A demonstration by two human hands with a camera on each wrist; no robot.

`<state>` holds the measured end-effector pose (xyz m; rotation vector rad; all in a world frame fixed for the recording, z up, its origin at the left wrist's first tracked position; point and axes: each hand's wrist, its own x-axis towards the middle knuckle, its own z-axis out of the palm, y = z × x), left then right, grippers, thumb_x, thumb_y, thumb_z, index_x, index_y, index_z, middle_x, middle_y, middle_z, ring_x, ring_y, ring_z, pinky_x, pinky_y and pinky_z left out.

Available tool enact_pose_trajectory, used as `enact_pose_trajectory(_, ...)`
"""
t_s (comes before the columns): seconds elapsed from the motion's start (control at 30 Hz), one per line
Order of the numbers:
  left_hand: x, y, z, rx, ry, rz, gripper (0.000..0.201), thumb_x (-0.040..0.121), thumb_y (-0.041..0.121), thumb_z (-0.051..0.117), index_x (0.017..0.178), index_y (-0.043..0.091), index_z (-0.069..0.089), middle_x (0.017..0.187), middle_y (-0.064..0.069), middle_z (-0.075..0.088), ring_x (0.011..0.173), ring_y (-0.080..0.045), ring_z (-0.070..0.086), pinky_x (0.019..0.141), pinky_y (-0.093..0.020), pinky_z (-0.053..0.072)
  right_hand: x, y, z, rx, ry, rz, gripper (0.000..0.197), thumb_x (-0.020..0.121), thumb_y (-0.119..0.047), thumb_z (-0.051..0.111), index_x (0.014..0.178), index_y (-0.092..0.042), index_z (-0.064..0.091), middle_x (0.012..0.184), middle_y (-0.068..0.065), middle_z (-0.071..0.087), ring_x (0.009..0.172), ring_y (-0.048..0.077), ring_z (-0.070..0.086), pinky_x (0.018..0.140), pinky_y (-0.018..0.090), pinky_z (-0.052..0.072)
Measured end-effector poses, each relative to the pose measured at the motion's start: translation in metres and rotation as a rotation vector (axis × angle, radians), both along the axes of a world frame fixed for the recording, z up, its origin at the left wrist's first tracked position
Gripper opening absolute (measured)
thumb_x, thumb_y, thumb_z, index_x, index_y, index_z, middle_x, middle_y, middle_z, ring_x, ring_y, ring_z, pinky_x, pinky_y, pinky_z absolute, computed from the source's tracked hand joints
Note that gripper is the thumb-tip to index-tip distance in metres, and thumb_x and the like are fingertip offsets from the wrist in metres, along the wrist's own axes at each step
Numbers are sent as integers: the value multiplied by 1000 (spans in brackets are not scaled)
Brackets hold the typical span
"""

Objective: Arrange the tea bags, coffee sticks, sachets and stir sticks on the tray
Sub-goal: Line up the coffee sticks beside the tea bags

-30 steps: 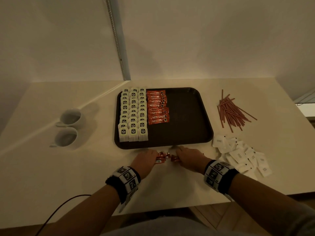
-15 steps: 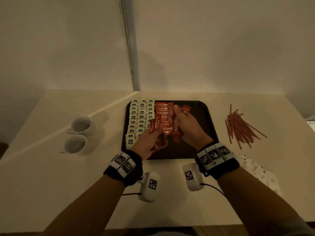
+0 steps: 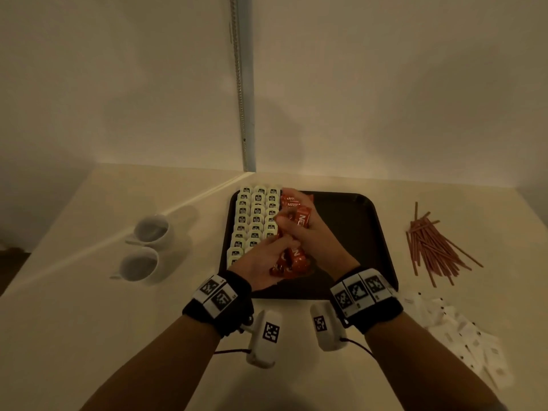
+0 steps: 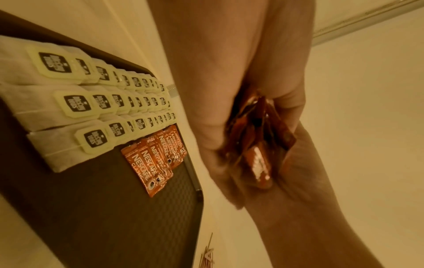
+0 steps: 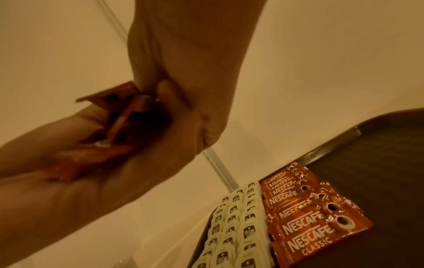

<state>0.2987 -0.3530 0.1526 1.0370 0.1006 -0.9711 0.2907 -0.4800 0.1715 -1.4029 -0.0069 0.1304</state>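
Observation:
Both hands hover over the dark tray (image 3: pixel 370 232), holding a bundle of red coffee sticks (image 3: pixel 292 259). My left hand (image 3: pixel 275 250) cups the bundle from below. My right hand (image 3: pixel 293 222) pinches the upper stick (image 3: pixel 303 219). The left wrist view shows the crumpled bundle (image 4: pixel 257 148) squeezed between the two hands. Tea bags (image 3: pixel 255 221) fill three columns on the tray's left side. Beside them lies a row of coffee sticks (image 5: pixel 305 217), partly hidden by the hands in the head view. Stir sticks (image 3: pixel 433 247) and white sachets (image 3: pixel 462 336) lie on the table to the right.
Two white cups (image 3: pixel 151 229) stand on the table left of the tray. A wall with a metal strip (image 3: pixel 241 99) rises behind the table. The right half of the tray (image 5: pixel 378 163) is bare.
Both hands have lifted the coffee sticks from the table in front of the tray to above the tray's middle. In the last half second they have hardly moved.

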Motion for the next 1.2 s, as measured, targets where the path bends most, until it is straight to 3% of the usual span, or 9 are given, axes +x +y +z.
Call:
enact_pose_trajectory(0.13, 10, 6, -5, 1, -4, -19, 31, 90, 2, 52, 120, 12, 55, 106, -13, 67, 91, -23, 68, 84, -39, 56, 6, 1, -6, -189, -69, -43, 45, 86, -18, 62, 128, -28, 48, 119, 7, 57, 106, 21, 62, 89, 43, 54)
enact_pose_trajectory(0.27, 22, 8, -5, 49, -13, -77, 19, 89, -1, 53, 104, 9, 60, 86, -8, 70, 75, -18, 66, 75, -33, 56, 18, -2, 1, -236, -84, -88, 30, 99, -21, 41, 128, -25, 48, 116, -4, 56, 104, 13, 62, 78, 26, 56)
enact_pose_trajectory(0.4, 30, 4, -3, 85, 20, -46, 29, 89, 6, 56, 117, 10, 56, 97, -9, 71, 86, -20, 69, 74, -34, 55, 26, -6, 4, -704, -138, 133, 33, 100, -23, 38, 129, -16, 52, 127, 1, 52, 116, 12, 49, 97, 26, 45)
enact_pose_trajectory(0.5, 35, 1, -3, 49, 54, -49, 37, 88, 6, 56, 125, 6, 54, 111, -14, 67, 96, -22, 68, 76, -33, 55, 27, -15, 6, -783, -106, 291, 64, 88, -32, 61, 144, -20, 33, 147, 3, 28, 127, 7, 25, 113, 35, 29)
enact_pose_trajectory(0.6, 39, -2, -2, 83, 55, -17, 31, 90, 6, 52, 121, 3, 58, 112, -14, 68, 101, -23, 66, 80, -34, 55, 26, -22, 8, -955, -158, 474, 112, 61, -38, 85, 148, -33, 16, 148, -3, 19, 130, 10, 16, 109, 30, 19)
enact_pose_trajectory(0.8, 42, -4, -10, 116, 51, 24, 41, 83, 14, 62, 123, 7, 58, 113, -14, 69, 101, -25, 67, 78, -35, 55, 26, -22, -2, -1053, -220, 401, 110, 59, -43, 84, 147, -26, 20, 140, -1, 25, 128, 13, 22, 111, 31, 26)
enact_pose_trajectory(0.93, 40, 2, -13, 148, -51, 17, 33, 83, 13, 65, 116, 13, 61, 107, -7, 70, 98, -21, 67, 72, -33, 56, 29, -30, -5, -698, -103, 218, 73, 77, -40, 69, 141, -27, 36, 138, -6, 27, 127, 9, 31, 104, 26, 39)
enact_pose_trajectory(1.07, 43, 3, -16, 277, -220, 13, 37, 76, 19, 76, 111, 20, 64, 105, -3, 72, 98, -21, 68, 79, -36, 56, 35, -33, -10, -787, -194, 28, 32, 86, -21, 65, 117, -25, 59, 107, -20, 49, 96, -9, 51, 75, 2, 42)
enact_pose_trajectory(1.2, 45, 4, -16, 329, -288, 130, 35, 74, 19, 78, 106, 13, 66, 93, -4, 73, 87, -21, 69, 81, -38, 56, 35, -36, -17, -679, -150, -117, 11, 86, -13, 63, 95, -18, 61, 90, -14, 60, 85, -6, 58, 74, 5, 45)
